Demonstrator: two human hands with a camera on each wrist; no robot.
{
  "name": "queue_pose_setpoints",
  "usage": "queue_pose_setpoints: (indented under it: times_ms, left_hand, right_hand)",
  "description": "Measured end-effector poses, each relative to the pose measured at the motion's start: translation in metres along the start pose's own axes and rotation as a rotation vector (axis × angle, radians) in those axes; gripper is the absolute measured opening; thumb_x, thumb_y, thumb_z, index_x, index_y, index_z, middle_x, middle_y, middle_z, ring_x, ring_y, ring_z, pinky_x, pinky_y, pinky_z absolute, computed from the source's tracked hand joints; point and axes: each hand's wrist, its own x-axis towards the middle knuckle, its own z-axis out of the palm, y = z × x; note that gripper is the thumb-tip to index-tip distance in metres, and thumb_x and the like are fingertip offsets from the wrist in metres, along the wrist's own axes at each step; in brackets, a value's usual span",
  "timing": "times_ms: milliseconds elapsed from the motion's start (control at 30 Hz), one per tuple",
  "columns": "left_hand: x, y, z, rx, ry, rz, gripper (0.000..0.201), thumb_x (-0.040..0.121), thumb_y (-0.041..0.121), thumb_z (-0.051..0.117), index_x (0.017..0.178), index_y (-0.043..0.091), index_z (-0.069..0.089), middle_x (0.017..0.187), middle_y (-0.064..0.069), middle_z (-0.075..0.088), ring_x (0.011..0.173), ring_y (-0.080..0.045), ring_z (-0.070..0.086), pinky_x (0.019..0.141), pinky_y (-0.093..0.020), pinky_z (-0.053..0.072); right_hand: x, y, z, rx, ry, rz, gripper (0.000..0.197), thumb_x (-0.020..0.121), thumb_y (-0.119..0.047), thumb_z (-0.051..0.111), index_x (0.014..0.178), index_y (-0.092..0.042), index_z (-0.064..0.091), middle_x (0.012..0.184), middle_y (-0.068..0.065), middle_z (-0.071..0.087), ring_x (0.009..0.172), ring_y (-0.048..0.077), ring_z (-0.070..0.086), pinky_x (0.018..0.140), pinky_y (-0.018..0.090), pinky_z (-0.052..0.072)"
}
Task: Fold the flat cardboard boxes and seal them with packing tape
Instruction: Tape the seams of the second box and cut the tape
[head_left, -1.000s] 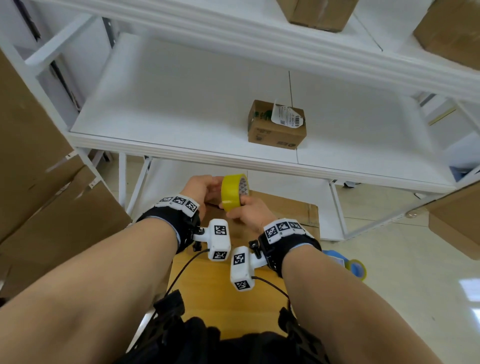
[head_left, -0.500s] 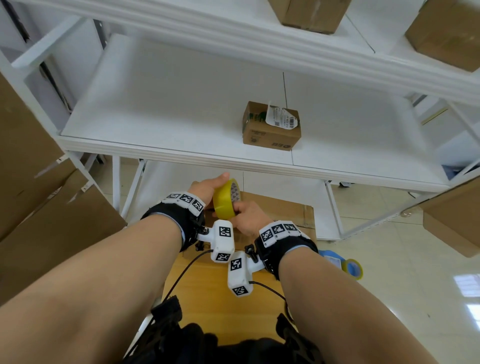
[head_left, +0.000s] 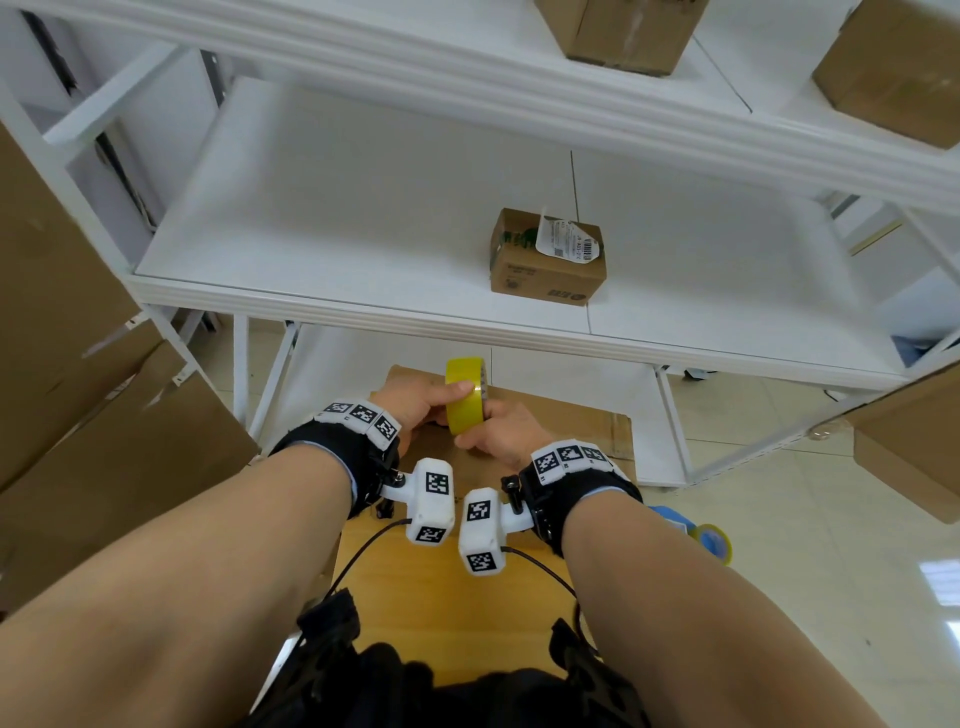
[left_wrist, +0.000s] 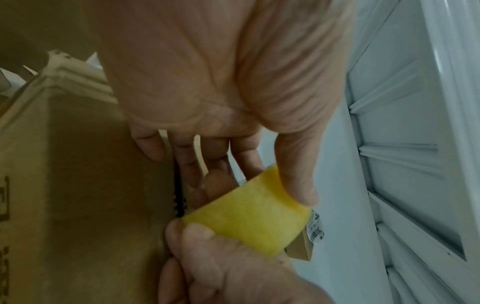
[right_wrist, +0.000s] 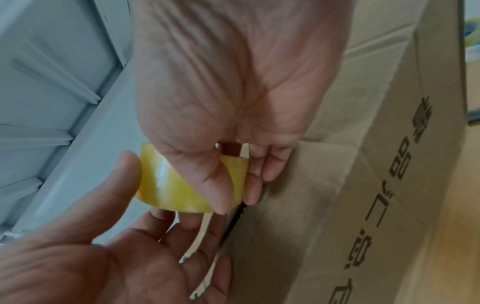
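Both hands hold a roll of yellow tape (head_left: 466, 395) upright just above a cardboard box (head_left: 571, 431) that rests on a wooden bench (head_left: 415, 597), in front of a white shelf (head_left: 363, 218). The left hand (head_left: 410, 402) grips the roll with its thumb across the outer face and its fingers (left_wrist: 192, 164) behind. The right hand (head_left: 496, 434) pinches the roll's lower edge between thumb and curled fingers (right_wrist: 257, 176). A small labelled box (head_left: 548, 257) stands on the shelf, well apart. A blue tape dispenser (head_left: 701, 535) lies on the floor to the right.
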Motion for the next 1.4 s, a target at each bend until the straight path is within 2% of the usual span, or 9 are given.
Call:
queue_pose_setpoints:
  times_ms: [100, 167, 367, 567, 767, 867, 1033, 1167, 1400]
  left_hand:
    - [0.001, -0.001, -0.003, 0.033, -0.034, 0.018, 0.009, 0.085, 0.014, 0.069, 0.077, 0.009, 0.067, 0.1, -0.016, 0.069, 0.099, -0.028, 0.062, 0.098, -0.044, 0.045]
    - [0.003, -0.001, -0.004, 0.007, -0.009, 0.022, 0.02, 0.087, 0.019, 0.067, 0.067, 0.015, 0.067, 0.092, -0.012, 0.071, 0.093, -0.028, 0.063, 0.088, -0.042, 0.048]
    - [0.0, 0.006, -0.001, -0.148, -0.022, -0.008, 0.04, 0.094, 0.037, 0.056, 0.111, 0.001, 0.064, 0.101, -0.015, 0.069, 0.077, -0.022, 0.068, 0.05, -0.024, 0.05]
    - [0.002, -0.003, -0.005, -0.146, -0.092, 0.009, 0.016, 0.094, 0.021, 0.058, 0.081, 0.013, 0.056, 0.09, -0.009, 0.067, 0.081, -0.017, 0.066, 0.053, -0.025, 0.049]
    - [-0.002, -0.004, -0.005, -0.25, -0.136, -0.005, 0.023, 0.098, 0.028, 0.05, 0.084, 0.012, 0.06, 0.086, -0.005, 0.068, 0.085, -0.018, 0.062, 0.055, -0.028, 0.046]
    - [-0.004, -0.004, -0.004, -0.271, -0.074, -0.02, 0.032, 0.097, 0.037, 0.048, 0.088, 0.011, 0.063, 0.082, -0.007, 0.068, 0.076, -0.02, 0.063, 0.056, -0.029, 0.045]
    - [-0.003, -0.003, -0.004, -0.231, -0.084, 0.002, 0.01, 0.098, 0.016, 0.051, 0.096, 0.008, 0.055, 0.064, -0.003, 0.066, 0.061, -0.016, 0.062, 0.05, -0.025, 0.049]
    - [-0.005, -0.003, -0.005, -0.236, -0.136, -0.002, 0.019, 0.093, 0.014, 0.056, 0.108, 0.002, 0.06, 0.09, -0.013, 0.067, 0.086, -0.025, 0.063, 0.069, -0.034, 0.051]
    - [-0.007, -0.002, -0.002, -0.277, -0.095, -0.011, 0.014, 0.089, 0.014, 0.061, 0.077, 0.01, 0.057, 0.071, -0.007, 0.066, 0.073, -0.022, 0.06, 0.065, -0.034, 0.048]
  right_hand:
    - [0.001, 0.001, 0.001, 0.077, 0.017, -0.021, 0.022, 0.076, -0.005, 0.077, 0.084, -0.025, 0.073, 0.076, -0.003, 0.069, 0.074, 0.016, 0.06, 0.075, 0.031, 0.049]
    - [-0.001, 0.0, 0.001, 0.114, 0.014, -0.062, 0.019, 0.08, -0.008, 0.076, 0.088, -0.026, 0.073, 0.075, -0.005, 0.069, 0.07, 0.011, 0.06, 0.071, 0.027, 0.047]
    - [-0.01, -0.009, 0.002, 0.242, 0.048, -0.133, 0.016, 0.089, -0.013, 0.072, 0.103, -0.021, 0.068, 0.083, 0.0, 0.068, 0.079, 0.013, 0.063, 0.072, 0.024, 0.051]
    - [-0.015, -0.011, -0.001, 0.151, 0.086, -0.148, 0.014, 0.094, -0.03, 0.067, 0.108, -0.029, 0.063, 0.091, -0.004, 0.067, 0.085, 0.01, 0.063, 0.078, 0.026, 0.053]
    - [-0.016, -0.011, -0.005, 0.037, 0.063, -0.178, 0.029, 0.091, -0.018, 0.071, 0.119, -0.019, 0.066, 0.096, -0.006, 0.068, 0.101, 0.018, 0.066, 0.099, 0.041, 0.053]
    - [-0.018, -0.006, -0.006, -0.008, 0.046, -0.171, 0.028, 0.087, -0.013, 0.073, 0.115, -0.014, 0.069, 0.098, 0.002, 0.07, 0.093, 0.017, 0.065, 0.098, 0.047, 0.053]
    - [-0.021, -0.008, -0.007, 0.132, -0.017, -0.109, 0.029, 0.086, -0.024, 0.077, 0.113, -0.016, 0.067, 0.092, 0.003, 0.068, 0.085, 0.015, 0.063, 0.088, 0.038, 0.055]
    - [-0.022, -0.007, -0.009, 0.148, -0.015, -0.129, 0.023, 0.09, -0.031, 0.072, 0.108, -0.016, 0.069, 0.083, 0.0, 0.064, 0.077, 0.013, 0.059, 0.079, 0.031, 0.052]
    - [-0.019, -0.011, -0.008, 0.097, -0.043, -0.139, 0.024, 0.091, -0.042, 0.067, 0.104, -0.021, 0.069, 0.091, -0.002, 0.067, 0.085, 0.014, 0.059, 0.081, 0.032, 0.052]
